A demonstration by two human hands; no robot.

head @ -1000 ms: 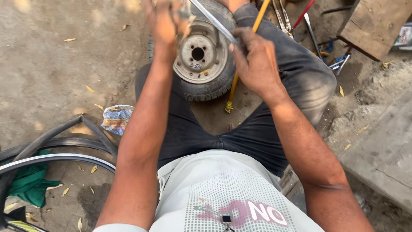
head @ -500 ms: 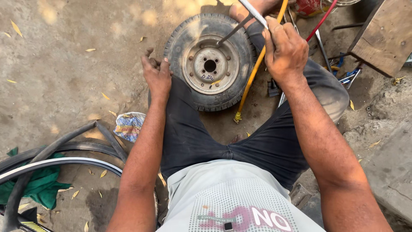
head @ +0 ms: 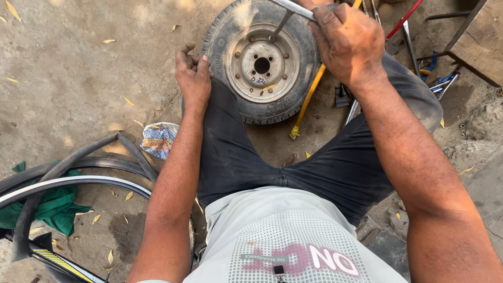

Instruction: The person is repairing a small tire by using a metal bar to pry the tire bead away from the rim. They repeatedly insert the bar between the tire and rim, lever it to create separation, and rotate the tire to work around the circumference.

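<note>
Here the right hand (head: 348,42) is closed around a flat metal tyre lever (head: 293,8), whose dark tip (head: 279,29) reaches down between the rubber and the steel rim at the far side of the small wheel (head: 262,63). The left hand (head: 193,76) lies open, palm down, on the person's knee, its fingers touching the tyre's left sidewall. The wheel lies flat on the dirt ground (head: 68,78) between the spread legs. As a judgement, the work looks early: the tyre sits all round the rim, with only one spot pried at. A yellow-handled tool (head: 306,102) lies just right of the wheel, more tools (head: 408,36) farther right. Near left, bicycle tyres (head: 63,167), a green cloth (head: 57,207) and a crumpled wrapper (head: 157,139).
</note>
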